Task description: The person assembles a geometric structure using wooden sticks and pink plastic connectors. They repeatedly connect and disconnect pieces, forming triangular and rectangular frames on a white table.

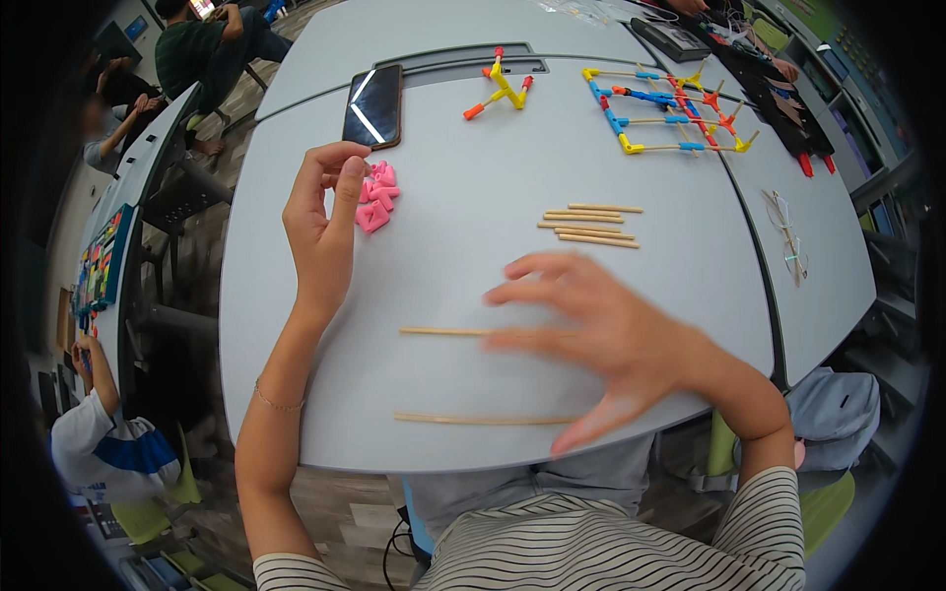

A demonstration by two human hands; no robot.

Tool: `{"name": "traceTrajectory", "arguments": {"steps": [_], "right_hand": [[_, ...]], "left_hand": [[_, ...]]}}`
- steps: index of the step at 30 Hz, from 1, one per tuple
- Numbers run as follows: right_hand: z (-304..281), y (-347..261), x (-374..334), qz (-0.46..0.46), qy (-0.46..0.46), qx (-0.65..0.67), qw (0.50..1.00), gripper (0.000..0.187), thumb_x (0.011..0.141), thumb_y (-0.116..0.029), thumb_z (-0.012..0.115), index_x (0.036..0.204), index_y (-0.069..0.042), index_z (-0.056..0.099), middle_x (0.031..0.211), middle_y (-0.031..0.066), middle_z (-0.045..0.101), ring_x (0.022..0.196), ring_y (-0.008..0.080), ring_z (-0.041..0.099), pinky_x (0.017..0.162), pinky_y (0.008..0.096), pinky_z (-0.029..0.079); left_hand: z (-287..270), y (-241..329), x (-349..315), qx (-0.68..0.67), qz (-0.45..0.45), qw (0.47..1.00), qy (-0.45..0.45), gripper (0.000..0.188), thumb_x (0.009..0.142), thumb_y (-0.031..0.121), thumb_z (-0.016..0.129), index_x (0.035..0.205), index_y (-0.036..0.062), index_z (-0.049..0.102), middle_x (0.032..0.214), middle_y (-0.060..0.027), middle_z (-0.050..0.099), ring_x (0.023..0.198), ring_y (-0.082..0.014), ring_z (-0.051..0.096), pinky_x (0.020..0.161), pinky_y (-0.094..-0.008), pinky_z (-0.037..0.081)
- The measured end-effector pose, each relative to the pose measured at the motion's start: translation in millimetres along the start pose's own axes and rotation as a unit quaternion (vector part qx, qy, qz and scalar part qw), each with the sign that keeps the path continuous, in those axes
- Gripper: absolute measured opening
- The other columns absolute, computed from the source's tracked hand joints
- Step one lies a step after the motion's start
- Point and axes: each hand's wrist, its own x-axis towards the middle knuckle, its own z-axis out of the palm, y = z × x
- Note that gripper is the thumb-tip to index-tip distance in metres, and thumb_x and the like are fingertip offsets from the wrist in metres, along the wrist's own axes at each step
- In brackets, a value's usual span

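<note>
My left hand (323,231) is raised over the left part of the table, just left of a small pile of pink connectors (378,197). Its fingers curl toward the thumb, and whatever may be between the tips is hidden. My right hand (601,335) is blurred, with fingers spread apart and nothing visible in it. It passes over the right ends of two long wooden sticks: the farther stick (439,331) and the nearer stick (473,421) lie roughly parallel. Beyond that hand, several short wooden sticks (591,226) lie side by side.
A dark phone (374,106) lies behind the pink pile. Farther back stand a small yellow-and-red connector piece (506,89) and a larger stick-and-connector frame (672,110). Glasses (785,236) rest on the right-hand table. A grey backpack (834,419) is at the right; other people sit around.
</note>
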Motion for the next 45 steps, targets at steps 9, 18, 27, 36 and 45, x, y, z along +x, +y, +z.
{"name": "traceTrajectory", "arguments": {"steps": [9,18,27,36,45], "right_hand": [[54,-12,-7,0.002,0.014,-0.041,0.999,0.051,0.081,-0.017,0.072,0.129,-0.006,0.058,0.127,0.0184,0.055,0.112,0.0323,0.055,0.091,0.0428,0.047],[54,2,-6,0.044,0.083,0.0,0.996,0.028,0.078,0.002,0.068,0.106,0.0,0.067,0.093,0.0068,0.064,0.087,0.0225,0.059,0.075,0.0335,0.051],[30,13,-4,0.075,0.127,-0.045,0.988,0.025,0.079,-0.006,0.075,0.102,-0.002,0.067,0.095,0.0103,0.063,0.091,0.0266,0.059,0.079,0.0378,0.051],[-36,93,-40,0.252,0.173,-0.143,0.941,0.012,0.084,-0.01,0.074,0.093,-0.002,0.071,0.096,0.0082,0.065,0.099,0.0239,0.06,0.086,0.0362,0.05],[-41,94,-43,0.27,0.127,-0.105,0.949,0.011,0.082,-0.002,0.074,0.092,0.002,0.069,0.093,0.0085,0.064,0.081,0.0213,0.064,0.075,0.0311,0.053]], "left_hand": [[4,-8,0,0.022,-0.012,1.0,-0.016,0.017,0.099,0.017,0.06,0.103,0.001,0.066,0.093,-0.0033,0.066,0.085,-0.0101,0.055,0.075,-0.0253,0.044],[1,-11,3,0.064,0.005,0.998,-0.025,0.018,0.101,0.016,0.058,0.106,0.0009,0.065,0.096,-0.0029,0.064,0.087,-0.01,0.055,0.08,-0.0243,0.043],[-5,-24,9,0.09,-0.002,0.996,0.023,0.017,0.098,0.018,0.06,0.104,0.0028,0.066,0.092,-0.0031,0.066,0.083,-0.0098,0.055,0.071,-0.025,0.042],[3,-9,3,0.133,0.074,0.988,-0.03,0.013,0.098,0.012,0.06,0.102,0.001,0.065,0.094,-0.005,0.063,0.087,-0.0133,0.055,0.078,-0.0271,0.043],[7,4,-1,0.157,0.161,0.972,-0.066,0.008,0.095,0.006,0.062,0.099,0.0008,0.065,0.092,-0.0063,0.064,0.084,-0.0171,0.055,0.076,-0.0286,0.042]]}}
